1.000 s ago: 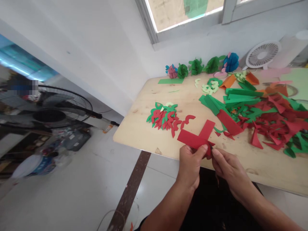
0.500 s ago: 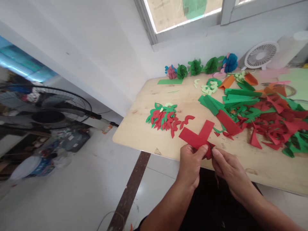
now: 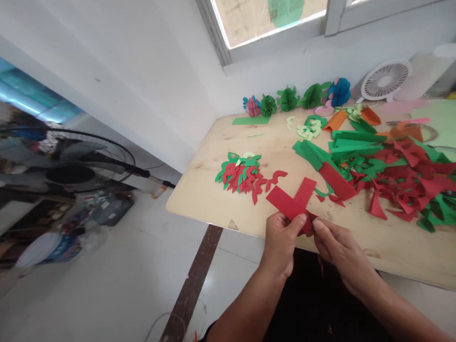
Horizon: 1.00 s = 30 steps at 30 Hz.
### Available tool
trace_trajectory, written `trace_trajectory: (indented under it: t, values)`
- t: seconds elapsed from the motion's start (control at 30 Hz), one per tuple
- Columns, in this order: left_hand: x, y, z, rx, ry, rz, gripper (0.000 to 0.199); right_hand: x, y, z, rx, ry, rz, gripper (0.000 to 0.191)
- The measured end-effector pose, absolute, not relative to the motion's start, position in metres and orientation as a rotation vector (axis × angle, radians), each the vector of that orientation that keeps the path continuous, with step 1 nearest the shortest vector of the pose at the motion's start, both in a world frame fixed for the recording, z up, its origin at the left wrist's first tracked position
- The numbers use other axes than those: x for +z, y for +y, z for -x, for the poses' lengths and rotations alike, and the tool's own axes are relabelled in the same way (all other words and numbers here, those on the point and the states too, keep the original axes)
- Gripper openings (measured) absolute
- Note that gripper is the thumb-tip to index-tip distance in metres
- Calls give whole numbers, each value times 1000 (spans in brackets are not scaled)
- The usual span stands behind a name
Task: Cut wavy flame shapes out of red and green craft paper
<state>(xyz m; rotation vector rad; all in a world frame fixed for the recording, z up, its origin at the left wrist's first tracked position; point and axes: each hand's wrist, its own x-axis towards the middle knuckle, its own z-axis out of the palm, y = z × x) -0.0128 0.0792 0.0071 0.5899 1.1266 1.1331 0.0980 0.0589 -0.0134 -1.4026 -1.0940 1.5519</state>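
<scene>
At the table's front edge, my left hand [image 3: 283, 240] pinches a folded red paper strip [image 3: 285, 200] between thumb and fingers. Another red strip [image 3: 305, 191] lies on the table just behind it. My right hand [image 3: 331, 242] is closed at the right end of the held paper, around something dark and small that I cannot make out. Left of the hands is a pile of red and green cut paper shapes [image 3: 240, 175], with a few loose red curved pieces [image 3: 277, 177] beside it.
The wooden table [image 3: 199, 190] bears green folded strips [image 3: 356, 142] and a heap of red scraps [image 3: 409, 183] on the right. Paper honeycomb figures [image 3: 288, 99] and a small white fan [image 3: 386, 80] stand along the wall. A large black fan [image 3: 71, 173] is at left.
The held red strip has turned slightly and shifted a little to the right at its far end. Both hands keep nearly the same place and grip.
</scene>
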Motion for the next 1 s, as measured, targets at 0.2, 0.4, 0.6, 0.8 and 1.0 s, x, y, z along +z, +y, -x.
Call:
trace_trajectory:
  t: [0.2, 0.4, 0.6, 0.8, 1.0]
  values:
    - [5, 81, 17, 1094, 1102, -661, 15, -12, 60, -100, 1577, -1130, 1404, 37]
    - [7, 80, 19, 1083, 1068, -668, 16, -14, 57, -98, 1602, -1080, 1413, 40]
    - [6, 79, 19, 1112, 1091, -637, 14, -12, 57, -96, 1579, -1075, 1418, 42]
    - [11, 81, 21, 1076, 1118, -666, 11, -9, 59, -96, 1574, -1095, 1393, 42]
    - [10, 80, 22, 1052, 1102, -675, 12, -14, 57, -95, 1589, -1063, 1399, 41]
